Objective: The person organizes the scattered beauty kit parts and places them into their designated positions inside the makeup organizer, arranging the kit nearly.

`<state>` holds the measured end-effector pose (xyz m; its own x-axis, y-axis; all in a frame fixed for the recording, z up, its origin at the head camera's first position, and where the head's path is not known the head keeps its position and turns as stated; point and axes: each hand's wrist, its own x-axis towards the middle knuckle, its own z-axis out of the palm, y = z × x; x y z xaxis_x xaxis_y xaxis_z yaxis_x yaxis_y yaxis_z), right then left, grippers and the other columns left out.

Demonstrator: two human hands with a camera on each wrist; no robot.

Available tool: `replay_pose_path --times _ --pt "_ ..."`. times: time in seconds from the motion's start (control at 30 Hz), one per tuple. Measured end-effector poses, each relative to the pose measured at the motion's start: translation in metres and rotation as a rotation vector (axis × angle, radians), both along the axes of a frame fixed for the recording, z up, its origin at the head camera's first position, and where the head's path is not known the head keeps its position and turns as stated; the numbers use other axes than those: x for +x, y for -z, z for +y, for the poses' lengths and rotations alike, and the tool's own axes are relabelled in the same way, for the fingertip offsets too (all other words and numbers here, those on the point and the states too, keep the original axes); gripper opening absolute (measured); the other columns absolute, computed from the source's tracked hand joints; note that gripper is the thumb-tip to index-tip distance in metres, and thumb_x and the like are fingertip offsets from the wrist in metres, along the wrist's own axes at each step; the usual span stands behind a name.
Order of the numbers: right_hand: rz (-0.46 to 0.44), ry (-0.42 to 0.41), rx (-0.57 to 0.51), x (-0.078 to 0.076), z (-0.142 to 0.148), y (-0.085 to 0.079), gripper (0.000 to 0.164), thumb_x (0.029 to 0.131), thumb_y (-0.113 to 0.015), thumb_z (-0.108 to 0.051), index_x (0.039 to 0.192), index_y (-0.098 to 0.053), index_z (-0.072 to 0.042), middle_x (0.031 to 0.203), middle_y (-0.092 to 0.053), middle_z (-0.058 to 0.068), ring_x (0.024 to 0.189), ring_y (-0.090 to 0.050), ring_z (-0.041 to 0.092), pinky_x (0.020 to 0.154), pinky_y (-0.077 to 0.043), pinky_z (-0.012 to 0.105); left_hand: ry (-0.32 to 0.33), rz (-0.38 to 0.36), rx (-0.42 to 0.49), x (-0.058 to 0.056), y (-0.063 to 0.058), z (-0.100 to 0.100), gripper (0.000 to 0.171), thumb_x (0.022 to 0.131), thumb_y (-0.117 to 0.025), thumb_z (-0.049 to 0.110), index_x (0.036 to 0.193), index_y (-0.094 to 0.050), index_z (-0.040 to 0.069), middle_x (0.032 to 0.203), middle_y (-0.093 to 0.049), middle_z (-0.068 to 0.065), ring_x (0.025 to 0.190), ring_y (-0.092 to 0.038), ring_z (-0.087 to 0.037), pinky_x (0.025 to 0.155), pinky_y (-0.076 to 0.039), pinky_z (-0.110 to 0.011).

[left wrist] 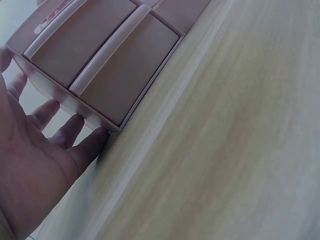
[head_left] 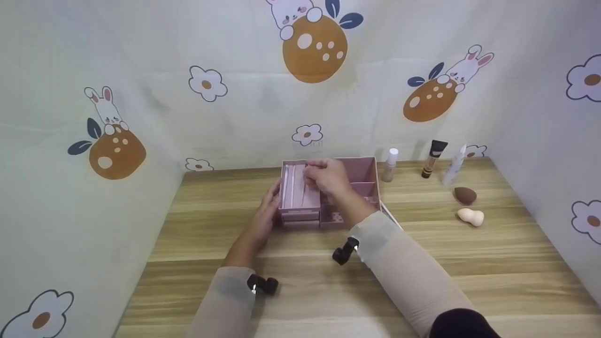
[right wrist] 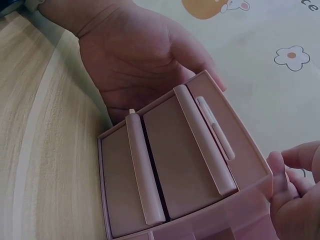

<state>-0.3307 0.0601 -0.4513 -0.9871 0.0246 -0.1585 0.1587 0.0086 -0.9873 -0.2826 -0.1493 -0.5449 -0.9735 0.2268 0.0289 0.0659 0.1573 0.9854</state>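
Observation:
A pink desk organizer (head_left: 300,216) with two front drawers (left wrist: 125,65) stands at the back of the table. My left hand (head_left: 264,216) rests on its left side; in the left wrist view, the fingertips (left wrist: 75,125) touch the side wall. On the organizer's upper left is a shallow top tray (head_left: 297,199), where slim pale sticks (head_left: 288,185) lie lengthwise. Over that tray my right hand (head_left: 328,178) pinches a thin stick (head_left: 303,197) between thumb and fingers. The right wrist view shows the right hand's bent fingers by the organizer's top edge, the stick hidden there.
Open compartments (head_left: 359,169) fill the organizer's right part, with a white stick (head_left: 392,216) beside it. Farther right stand a small bottle (head_left: 390,165), a black-capped tube (head_left: 434,158) and a pointed white tube (head_left: 454,165). Brown (head_left: 465,195) and cream makeup sponges (head_left: 471,217) lie nearby.

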Motion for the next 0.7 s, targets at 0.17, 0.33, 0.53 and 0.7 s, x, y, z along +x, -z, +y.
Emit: replay_pose_path --times 0.17,0.33,0.53,0.7 --pt "0.006 0.014 -0.034 0.001 0.000 0.001 0.036 0.096 -0.075 -0.005 0.131 -0.072 0.003 0.105 -0.078 0.014 0.087 -0.078 0.019 0.082 -0.068 0.035 0.002 -0.009 0.009 -0.001 0.001 0.000 0.051 0.113 -0.039 0.055 0.162 -0.029 0.057 0.178 -0.026 0.011 0.168 -0.017 -0.026 0.136 -0.012 -0.061" --pt "0.013 0.014 -0.105 0.004 0.004 0.002 0.034 0.097 -0.075 -0.003 0.130 -0.072 0.003 0.108 -0.077 0.015 0.088 -0.078 0.020 0.087 -0.068 0.037 -0.002 -0.005 0.023 -0.001 0.000 0.001 0.053 0.113 -0.039 0.052 0.165 -0.029 0.051 0.178 -0.027 0.008 0.168 -0.018 -0.027 0.136 -0.012 -0.061" --pt "0.036 0.006 -0.116 0.008 0.014 0.002 0.033 0.098 -0.075 -0.003 0.130 -0.072 0.004 0.114 -0.077 0.021 0.092 -0.079 0.023 0.084 -0.068 0.033 -0.004 0.007 0.040 -0.003 0.000 0.001 0.053 0.115 -0.038 0.047 0.167 -0.030 0.046 0.178 -0.028 0.004 0.168 -0.019 -0.026 0.137 -0.012 -0.057" --pt "0.041 -0.004 -0.129 0.014 0.031 0.003 0.036 0.098 -0.075 -0.005 0.133 -0.071 0.004 0.130 -0.073 0.028 0.100 -0.080 0.028 0.085 -0.067 0.031 -0.004 0.008 0.032 -0.002 0.000 0.001 0.052 0.115 -0.037 0.046 0.166 -0.029 0.048 0.179 -0.026 0.004 0.169 -0.016 -0.027 0.137 -0.009 -0.058"
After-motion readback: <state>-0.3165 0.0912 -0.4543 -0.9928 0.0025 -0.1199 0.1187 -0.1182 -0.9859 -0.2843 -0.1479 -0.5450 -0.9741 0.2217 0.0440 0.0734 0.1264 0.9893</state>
